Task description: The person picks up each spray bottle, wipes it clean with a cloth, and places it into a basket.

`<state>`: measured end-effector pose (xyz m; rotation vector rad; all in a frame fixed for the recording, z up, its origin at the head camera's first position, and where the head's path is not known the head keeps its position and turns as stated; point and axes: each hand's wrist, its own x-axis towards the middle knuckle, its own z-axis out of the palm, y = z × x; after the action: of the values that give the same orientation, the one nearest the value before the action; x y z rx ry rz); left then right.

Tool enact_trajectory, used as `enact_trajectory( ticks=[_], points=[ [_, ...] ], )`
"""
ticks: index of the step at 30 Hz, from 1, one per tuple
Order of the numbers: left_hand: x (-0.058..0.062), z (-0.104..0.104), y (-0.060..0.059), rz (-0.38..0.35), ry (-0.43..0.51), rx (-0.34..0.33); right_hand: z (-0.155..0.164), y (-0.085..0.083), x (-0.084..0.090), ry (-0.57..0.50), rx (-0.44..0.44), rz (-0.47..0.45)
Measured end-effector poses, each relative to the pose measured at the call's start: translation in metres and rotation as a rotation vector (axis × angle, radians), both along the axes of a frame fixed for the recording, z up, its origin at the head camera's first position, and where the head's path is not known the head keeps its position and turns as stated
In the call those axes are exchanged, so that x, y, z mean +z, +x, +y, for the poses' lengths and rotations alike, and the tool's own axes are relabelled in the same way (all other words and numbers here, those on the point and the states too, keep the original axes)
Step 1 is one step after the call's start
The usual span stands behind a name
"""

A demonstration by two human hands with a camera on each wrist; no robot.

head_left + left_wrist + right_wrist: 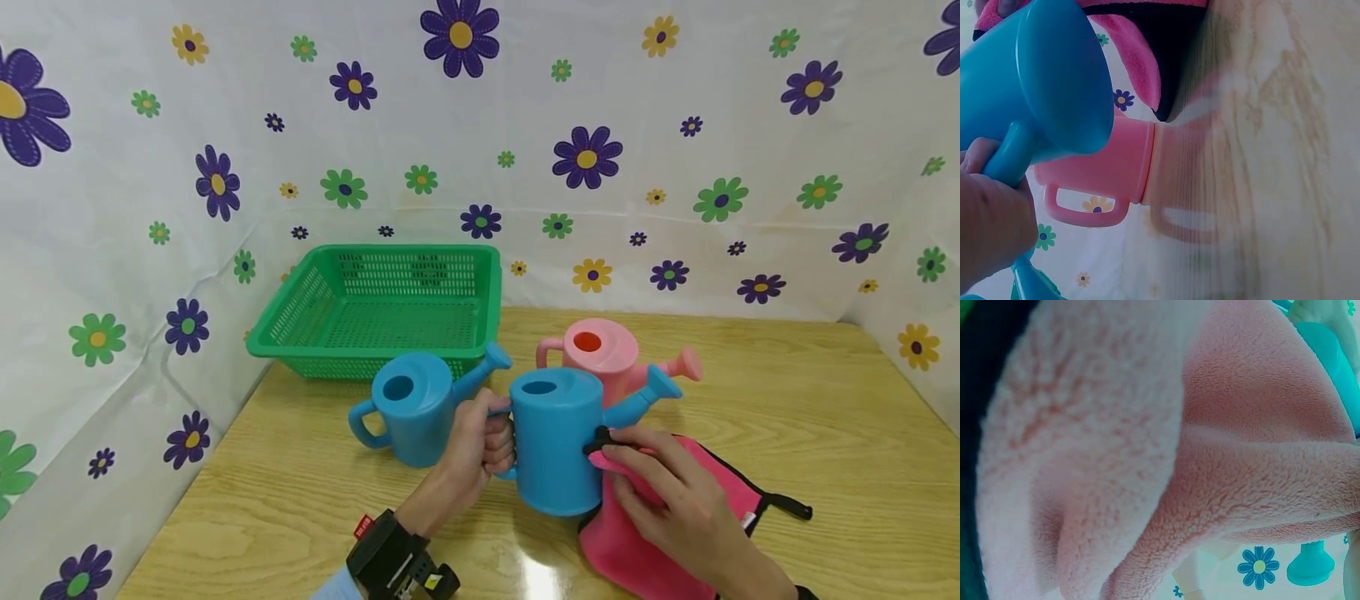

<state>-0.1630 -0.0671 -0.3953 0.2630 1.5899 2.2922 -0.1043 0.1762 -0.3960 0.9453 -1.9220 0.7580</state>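
Observation:
My left hand (480,446) grips the handle of a blue watering can (558,442) and holds it just above the wooden table (825,433); the same can (1041,75) fills the upper left of the left wrist view. My right hand (660,492) pinches a pink fleece cloth (675,517) with black trim and holds it against the can's side below the spout. The cloth (1147,456) fills the right wrist view. A second blue can (412,408) stands to the left, and a pink can (607,354) stands behind.
An empty green mesh basket (382,308) sits at the back left of the table. Flowered sheeting (675,150) walls in the table at the back and both sides. Bare tabletop lies to the right and at the front left.

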Motion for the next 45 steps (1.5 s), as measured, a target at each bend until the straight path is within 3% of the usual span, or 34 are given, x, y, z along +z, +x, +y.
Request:
enact_trajectory(
  ticks=[20, 36, 45],
  points=[
    [0.004, 0.002, -0.001, -0.028, 0.100, 0.136, 0.004, 0.009, -0.008, 0.122, 0.046, -0.040],
    [0.003, 0.002, 0.001, -0.045, 0.099, 0.125, 0.011, 0.011, -0.012, 0.120, 0.066, -0.052],
    [0.001, 0.003, 0.003, -0.033, 0.086, 0.107, 0.010, 0.011, -0.011, 0.112, 0.027, -0.055]
  ],
)
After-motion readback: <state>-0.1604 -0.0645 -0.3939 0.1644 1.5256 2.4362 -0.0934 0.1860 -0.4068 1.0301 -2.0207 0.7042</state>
